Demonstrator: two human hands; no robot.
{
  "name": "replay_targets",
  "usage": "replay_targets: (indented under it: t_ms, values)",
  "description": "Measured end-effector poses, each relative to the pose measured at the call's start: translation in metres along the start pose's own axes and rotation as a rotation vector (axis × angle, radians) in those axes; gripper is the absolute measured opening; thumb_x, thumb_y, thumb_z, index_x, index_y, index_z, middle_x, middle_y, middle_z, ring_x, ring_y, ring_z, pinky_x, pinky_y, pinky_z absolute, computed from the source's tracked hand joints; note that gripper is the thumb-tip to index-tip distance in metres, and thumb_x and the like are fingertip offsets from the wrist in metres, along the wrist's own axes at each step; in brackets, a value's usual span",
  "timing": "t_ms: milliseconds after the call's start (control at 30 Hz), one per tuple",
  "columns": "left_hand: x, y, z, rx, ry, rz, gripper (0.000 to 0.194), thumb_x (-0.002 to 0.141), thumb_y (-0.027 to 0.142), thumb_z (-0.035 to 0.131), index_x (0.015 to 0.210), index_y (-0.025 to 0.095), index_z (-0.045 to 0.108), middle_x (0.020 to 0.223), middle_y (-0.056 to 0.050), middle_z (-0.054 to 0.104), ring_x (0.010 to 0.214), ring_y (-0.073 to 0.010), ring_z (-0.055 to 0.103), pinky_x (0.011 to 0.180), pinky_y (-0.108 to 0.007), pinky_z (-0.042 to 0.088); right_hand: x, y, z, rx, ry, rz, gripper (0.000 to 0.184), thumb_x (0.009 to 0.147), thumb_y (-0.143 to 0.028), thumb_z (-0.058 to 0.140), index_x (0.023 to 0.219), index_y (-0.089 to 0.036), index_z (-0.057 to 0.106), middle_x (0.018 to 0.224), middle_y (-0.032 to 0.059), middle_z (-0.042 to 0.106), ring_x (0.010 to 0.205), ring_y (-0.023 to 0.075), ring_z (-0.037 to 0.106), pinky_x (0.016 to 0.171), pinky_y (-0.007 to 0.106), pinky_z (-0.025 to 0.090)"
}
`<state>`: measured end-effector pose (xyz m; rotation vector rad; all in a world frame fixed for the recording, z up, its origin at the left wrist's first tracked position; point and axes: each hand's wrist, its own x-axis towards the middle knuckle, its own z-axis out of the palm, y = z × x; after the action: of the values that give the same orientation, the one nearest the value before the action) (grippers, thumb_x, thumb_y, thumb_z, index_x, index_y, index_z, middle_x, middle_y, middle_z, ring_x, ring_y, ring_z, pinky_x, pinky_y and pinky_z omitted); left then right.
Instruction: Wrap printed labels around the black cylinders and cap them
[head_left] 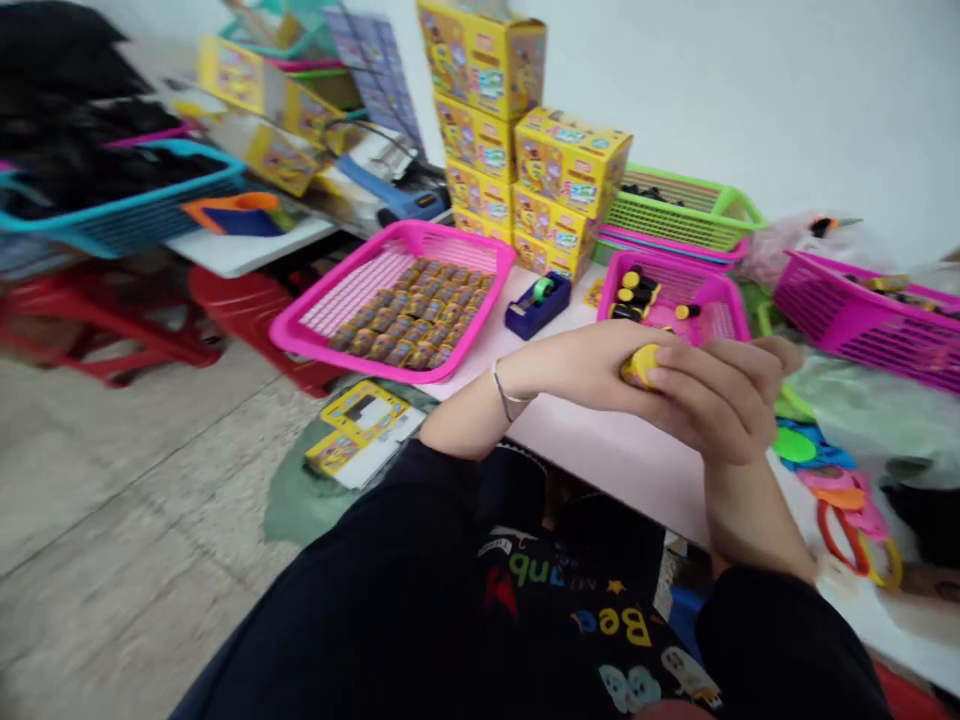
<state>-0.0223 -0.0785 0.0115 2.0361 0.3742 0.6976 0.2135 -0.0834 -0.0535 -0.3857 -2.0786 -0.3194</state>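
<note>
Above the table's front edge my two hands meet around a small yellow container (640, 367). My left hand (589, 362), with a thin bracelet at the wrist, is closed on its near side. The fingers of my right hand (720, 395) wrap over it from the right, so most of it is hidden. Behind the hands lies a pink basket (724, 290) with a few black pieces with yellow ends. To the left, a larger pink basket (281, 325) holds rows of small wrapped round containers (420, 310). A blue tape dispenser (536, 305) stands between the baskets.
Yellow printed boxes (484, 140) are stacked against the wall. A green basket (675, 215) and a magenta basket (862, 320) are at the right. Coloured rings (844, 535) lie at the right edge. Flattened yellow cardboard (360, 425) and red stools (142, 320) are at the left.
</note>
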Motion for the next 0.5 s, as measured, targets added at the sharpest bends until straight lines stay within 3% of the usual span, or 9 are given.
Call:
replay_targets:
  t_ms: [100, 267, 333, 400, 500]
  values:
    - [-0.015, -0.007, 0.007, 0.104, 0.142, -0.069, 0.028, 0.085, 0.037, 0.075, 0.082, 0.023, 0.051, 0.086, 0.003, 0.065, 0.083, -0.0131, 0.058, 0.079, -0.027, 0.05, 0.025, -0.001, 0.02, -0.164, 0.143, -0.316, 0.044, 0.096, -0.025, 0.082, 0.139, -0.03, 0.078, 0.122, 0.0004, 0.086, 0.1, 0.023, 0.077, 0.087, 0.037, 0.067]
    - [-0.033, -0.009, 0.016, 0.21, 0.284, -0.094, 0.026, 0.085, 0.038, 0.069, 0.087, 0.023, 0.048, 0.085, 0.003, 0.057, 0.081, -0.0141, 0.053, 0.079, -0.03, 0.045, 0.032, -0.003, 0.034, -0.155, 0.137, -0.375, 0.022, 0.1, -0.028, 0.078, 0.121, -0.028, 0.082, 0.109, 0.0008, 0.085, 0.097, 0.0215, 0.074, 0.094, 0.039, 0.063]
    - [-0.038, -0.008, 0.018, 0.105, 0.236, -0.109, 0.03, 0.084, 0.042, 0.073, 0.09, 0.022, 0.053, 0.084, 0.004, 0.057, 0.08, -0.0129, 0.053, 0.079, -0.029, 0.048, 0.032, -0.007, 0.033, -0.143, 0.134, -0.4, 0.017, 0.105, -0.026, 0.069, 0.115, -0.032, 0.081, 0.108, -0.0014, 0.085, 0.097, 0.0202, 0.076, 0.085, 0.039, 0.064]
    - [-0.041, -0.004, 0.018, 0.022, 0.138, -0.148, 0.034, 0.081, 0.044, 0.079, 0.089, 0.021, 0.055, 0.083, 0.004, 0.059, 0.079, -0.0125, 0.054, 0.077, -0.028, 0.051, 0.033, -0.015, 0.029, -0.115, 0.093, -0.411, 0.023, 0.107, -0.023, 0.061, 0.11, -0.035, 0.079, 0.109, -0.0031, 0.085, 0.098, 0.0186, 0.078, 0.08, 0.037, 0.065]
    - [-0.044, 0.002, 0.019, 0.012, 0.052, -0.187, 0.031, 0.078, 0.038, 0.083, 0.084, 0.021, 0.058, 0.077, 0.006, 0.059, 0.076, -0.0113, 0.054, 0.073, -0.027, 0.05, 0.035, -0.027, 0.024, 0.002, 0.022, -0.402, 0.024, 0.107, -0.021, 0.057, 0.108, -0.033, 0.078, 0.112, -0.0003, 0.085, 0.105, 0.02, 0.079, 0.086, 0.038, 0.068]
